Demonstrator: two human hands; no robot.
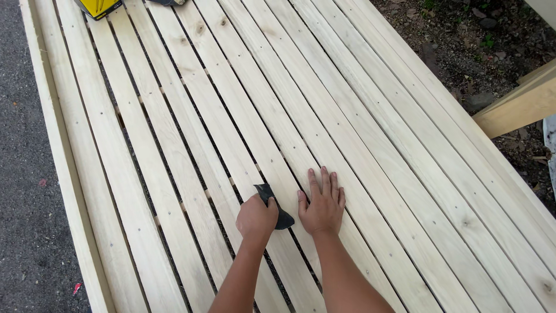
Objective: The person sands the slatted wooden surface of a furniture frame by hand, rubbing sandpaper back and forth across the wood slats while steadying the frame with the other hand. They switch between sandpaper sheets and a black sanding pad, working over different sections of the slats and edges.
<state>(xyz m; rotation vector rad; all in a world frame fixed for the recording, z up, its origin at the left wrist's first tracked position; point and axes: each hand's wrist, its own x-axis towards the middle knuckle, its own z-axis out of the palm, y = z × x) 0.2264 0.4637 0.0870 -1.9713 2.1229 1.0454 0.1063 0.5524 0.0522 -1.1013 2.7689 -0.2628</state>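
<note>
- Where the pale wooden slat panel [347, 116] lies flat and fills most of the view, both hands work near its lower middle.
- Left hand [256, 218]: clenched around a dark sheet of sandpaper [277, 210], folded so that one corner sticks up past the knuckles; the sheet sits against a slat beside a gap, apparently for rubbing the edge.
- Right hand [321, 204]: released, grasping nothing, palm pressed flat on the neighbouring slat, fingers spread, seemingly to steady the person.
- Yellow tool [99, 6]: at the panel's far end, cut off by the frame.
- Surroundings: grey asphalt [23, 174] on one side, bare soil [463, 46] and a timber beam [521, 104] on the other.
</note>
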